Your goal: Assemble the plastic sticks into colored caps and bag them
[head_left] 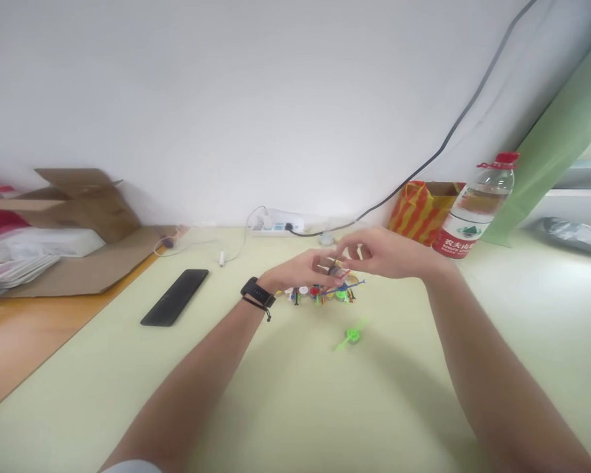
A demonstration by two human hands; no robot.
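Observation:
My left hand (305, 268) and my right hand (380, 251) meet over the far middle of the table, fingertips close together. Both are closed in a pinch around a small piece with dark and reddish parts, too blurred to name. Just below them lies a cluster of small coloured plastic pieces (314, 292), with red, white, blue, black and yellow among them. My fingers hide part of that cluster. Nearer to me, apart from the rest, a bright green propeller-like piece (353, 336) rests on the table.
A black phone-like slab (175, 297) lies to the left. Behind my hands are a power strip (278, 223) and cables along the wall. At right stand a large water bottle (475, 210) and a striped bag (418, 213). An opened cardboard box (86, 210) sits far left.

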